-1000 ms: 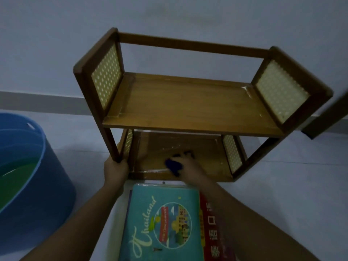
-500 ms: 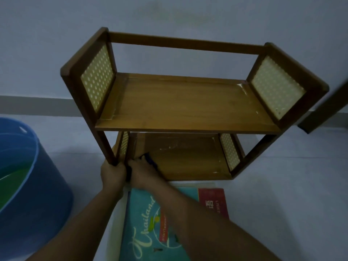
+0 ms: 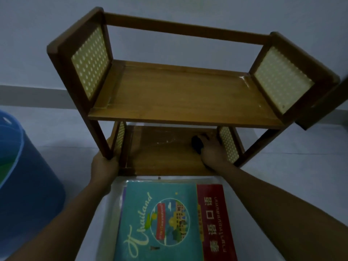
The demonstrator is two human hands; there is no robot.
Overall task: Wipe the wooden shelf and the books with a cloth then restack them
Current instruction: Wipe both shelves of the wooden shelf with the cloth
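Nearest me at six o'clock, the books (image 3: 169, 223) lie stacked on the floor. Beyond, I see my left hand (image 3: 104, 166) gripping the wooden shelf (image 3: 178, 95) leg at nine o'clock; my right hand (image 3: 211, 149) presses the dark cloth (image 3: 196, 146) into the lower tier's three o'clock end, fingers curled on it.

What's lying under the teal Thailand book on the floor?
Under the teal Thailand book lies a red book with white lettering, its right part showing, on clear plastic. Anything beneath the teal cover is hidden.
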